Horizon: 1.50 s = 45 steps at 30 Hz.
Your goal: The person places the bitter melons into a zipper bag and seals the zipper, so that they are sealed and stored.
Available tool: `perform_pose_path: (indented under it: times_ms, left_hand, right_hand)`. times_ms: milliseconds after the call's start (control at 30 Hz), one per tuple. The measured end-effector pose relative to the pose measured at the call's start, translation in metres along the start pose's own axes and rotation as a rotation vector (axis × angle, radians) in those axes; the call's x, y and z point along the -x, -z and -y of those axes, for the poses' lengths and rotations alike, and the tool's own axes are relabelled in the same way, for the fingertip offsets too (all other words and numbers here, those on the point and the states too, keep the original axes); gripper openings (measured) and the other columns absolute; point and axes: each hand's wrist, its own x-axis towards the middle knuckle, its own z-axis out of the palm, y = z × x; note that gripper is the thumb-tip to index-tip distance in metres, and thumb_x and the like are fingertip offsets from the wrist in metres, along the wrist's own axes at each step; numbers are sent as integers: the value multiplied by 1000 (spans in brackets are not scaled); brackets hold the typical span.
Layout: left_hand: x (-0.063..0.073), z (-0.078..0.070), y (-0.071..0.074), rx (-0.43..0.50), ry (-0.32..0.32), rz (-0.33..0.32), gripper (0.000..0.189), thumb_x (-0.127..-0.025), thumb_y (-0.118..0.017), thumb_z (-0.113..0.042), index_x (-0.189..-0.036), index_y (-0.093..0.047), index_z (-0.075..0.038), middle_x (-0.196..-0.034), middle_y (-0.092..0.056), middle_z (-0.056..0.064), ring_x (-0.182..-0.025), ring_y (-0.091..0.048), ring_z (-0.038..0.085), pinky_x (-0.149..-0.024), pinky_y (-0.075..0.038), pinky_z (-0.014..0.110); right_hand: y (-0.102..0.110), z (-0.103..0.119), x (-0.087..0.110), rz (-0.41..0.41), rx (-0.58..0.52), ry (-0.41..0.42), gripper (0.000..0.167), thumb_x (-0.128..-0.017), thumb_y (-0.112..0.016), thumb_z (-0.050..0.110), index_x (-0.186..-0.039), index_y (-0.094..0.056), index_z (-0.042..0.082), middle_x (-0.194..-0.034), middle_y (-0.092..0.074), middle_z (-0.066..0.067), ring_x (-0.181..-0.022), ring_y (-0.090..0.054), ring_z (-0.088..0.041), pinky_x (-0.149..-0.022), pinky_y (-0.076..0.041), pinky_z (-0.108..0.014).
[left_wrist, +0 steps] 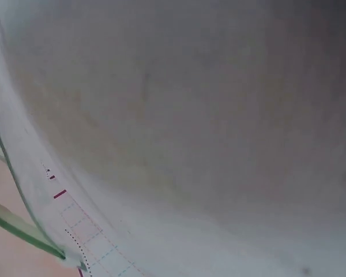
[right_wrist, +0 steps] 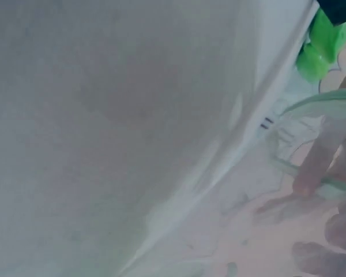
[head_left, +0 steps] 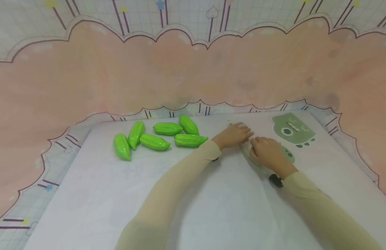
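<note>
A see-through zip bag (head_left: 291, 128) with a green cartoon print lies on the right side of the table, its green-edged mouth (head_left: 253, 161) facing left. My left hand (head_left: 234, 135) holds the far part of that mouth, the fingertips partly hidden. Close beside it, my right hand (head_left: 269, 154) pinches the mouth with curled fingers. In the right wrist view the green strips (right_wrist: 328, 101) of the bag stand apart, and blurred fingers (right_wrist: 311, 167) show through the film. One green strip (left_wrist: 23, 231) also appears in the left wrist view.
Several shiny green star-fruit-like pieces (head_left: 155, 141) lie in a loose group left of my left hand. A white cover (head_left: 211, 208) spreads over the table. Behind stands a patterned pink cloth (head_left: 193, 73). A black wrist device (head_left: 275, 180) sits at my right cuff.
</note>
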Motion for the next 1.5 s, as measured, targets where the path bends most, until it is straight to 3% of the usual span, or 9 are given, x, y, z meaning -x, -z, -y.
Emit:
perform_pose_path:
  times_ms: [167,467,700,967,1100,1267,1500]
  left_hand:
    - [6,3,3,56,24,42,40,-102,-34,-22,-142,-40,-23,-147,-43,-3,-138,-36,14,-120,-19,32]
    - [21,8,6,61,-36,-61,40,-101,-34,-17,-139,-45,-23,-146,-44,0,-137,-38,17,-119,-21,33]
    - [30,8,7,58,-86,-82,40,-102,-34,-20,-140,-44,-25,-146,-44,2,-138,-37,16,-120,-21,33]
    - [35,13,4,37,-60,-80,42,-101,-37,-14,-140,-44,-25,-146,-44,1,-138,-37,16,-119,-21,33]
    - [35,14,2,30,-94,-108,42,-100,-38,-13,-140,-43,-25,-146,-44,1,-138,-36,16,-120,-21,34]
    - [39,9,6,26,-165,-152,42,-99,-41,-12,-139,-44,-24,-144,-46,3,-138,-38,18,-120,-20,34]
    - [48,3,13,38,-205,-190,39,-99,-40,-12,-137,-47,-21,-144,-47,6,-137,-38,18,-119,-21,34]
  right_hand:
    - [7,6,1,-25,6,44,14,-81,-58,14,-76,-57,1,-63,-53,-7,-52,-46,-18,-45,-42,-33]
    - [31,14,2,-24,28,164,27,-80,-62,28,-87,-59,2,-77,-62,-11,-64,-59,-25,-56,-51,-39]
    - [47,14,5,-51,-30,305,26,-80,-65,26,-91,-60,4,-86,-63,-11,-75,-63,-25,-63,-54,-40]
    - [66,14,9,-93,-49,325,26,-77,-67,23,-93,-65,3,-86,-65,-12,-75,-64,-25,-64,-57,-39]
    - [64,12,8,-114,-51,377,25,-77,-67,22,-92,-65,3,-84,-65,-12,-72,-64,-24,-61,-56,-38]
    - [54,7,3,-181,-64,497,20,-86,-56,22,-91,-62,4,-84,-63,-10,-67,-62,-23,-58,-55,-37]
    - [40,9,-1,-242,-99,668,43,-99,-31,29,-92,-68,7,-74,-59,-3,-56,-53,-13,-50,-48,-29]
